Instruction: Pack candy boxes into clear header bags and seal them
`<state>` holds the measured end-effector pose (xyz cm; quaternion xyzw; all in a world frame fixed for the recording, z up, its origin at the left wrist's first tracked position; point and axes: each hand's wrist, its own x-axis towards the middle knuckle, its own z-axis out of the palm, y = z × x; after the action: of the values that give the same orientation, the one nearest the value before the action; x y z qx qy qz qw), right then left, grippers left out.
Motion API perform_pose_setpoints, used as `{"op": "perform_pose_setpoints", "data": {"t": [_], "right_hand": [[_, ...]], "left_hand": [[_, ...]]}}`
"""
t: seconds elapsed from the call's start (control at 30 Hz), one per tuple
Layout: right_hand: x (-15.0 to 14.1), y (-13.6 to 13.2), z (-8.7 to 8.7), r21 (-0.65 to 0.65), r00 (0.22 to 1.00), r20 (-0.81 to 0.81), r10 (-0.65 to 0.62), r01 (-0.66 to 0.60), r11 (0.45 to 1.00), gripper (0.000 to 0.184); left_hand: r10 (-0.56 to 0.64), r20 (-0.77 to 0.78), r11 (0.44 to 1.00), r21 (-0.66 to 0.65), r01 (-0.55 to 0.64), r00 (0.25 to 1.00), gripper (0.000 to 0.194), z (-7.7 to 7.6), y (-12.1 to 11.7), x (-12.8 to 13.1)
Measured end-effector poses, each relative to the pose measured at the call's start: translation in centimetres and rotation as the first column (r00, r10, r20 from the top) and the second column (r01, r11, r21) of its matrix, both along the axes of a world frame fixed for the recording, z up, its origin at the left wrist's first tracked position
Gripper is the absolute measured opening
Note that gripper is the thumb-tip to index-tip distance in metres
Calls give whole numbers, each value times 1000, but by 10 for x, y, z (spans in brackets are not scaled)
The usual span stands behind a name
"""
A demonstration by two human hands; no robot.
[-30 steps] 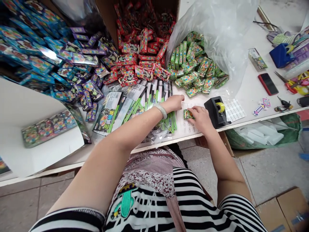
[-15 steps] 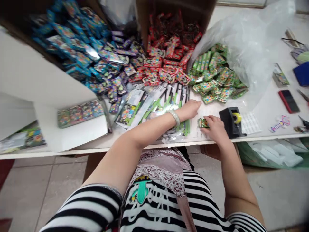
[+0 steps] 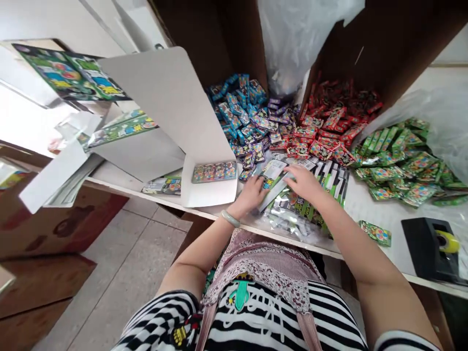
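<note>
Head view: left hand point(image 3: 252, 195) and right hand point(image 3: 304, 183) half-curled at flat packet point(image 3: 274, 168) beside fanned packets point(image 3: 313, 210); pinch can't tell; slick plastic might slip, dragging neighbours askew.

I wear a short-sleeved top point(image 3: 331, 317) striped black and white, a green patch point(image 3: 241, 295) and loopy white lines point(image 3: 269, 312) on its front. My apron point(image 3: 270, 251) is dusty pink, finely striped, with a small-flowered frill point(image 3: 287, 287) and two striped straps point(image 3: 309, 331). A pale bangle point(image 3: 230, 219) rings the wrist of my left hand point(image 3: 252, 196)
</note>
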<state>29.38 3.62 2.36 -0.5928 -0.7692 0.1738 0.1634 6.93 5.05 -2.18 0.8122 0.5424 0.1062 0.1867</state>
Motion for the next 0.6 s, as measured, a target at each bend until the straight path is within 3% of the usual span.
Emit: {"op": "perform_pose_setpoints", "data": {"t": [0.1,0.2,0.4,0.6], "right_hand": [[-42,50,-7,-55,972,216,-91,106,993,49],[-62,71,-17,-82,946,299,-128,159,984,51],[-48,75,-24,-70,911,377,-169,210,975,65],[-44,66,-25,-98,930,350,-111,154,983,44]], "left_hand": [[-29,19,1000,8,29,999,53,-9,-22,4],[-9,55,1000,-24,11,998,57,-14,-32,5],[60,154,995,-89,-47,986,72,-24,-26,-1],[66,147,992,-117,-49,987,88,-22,-21,3]]}}
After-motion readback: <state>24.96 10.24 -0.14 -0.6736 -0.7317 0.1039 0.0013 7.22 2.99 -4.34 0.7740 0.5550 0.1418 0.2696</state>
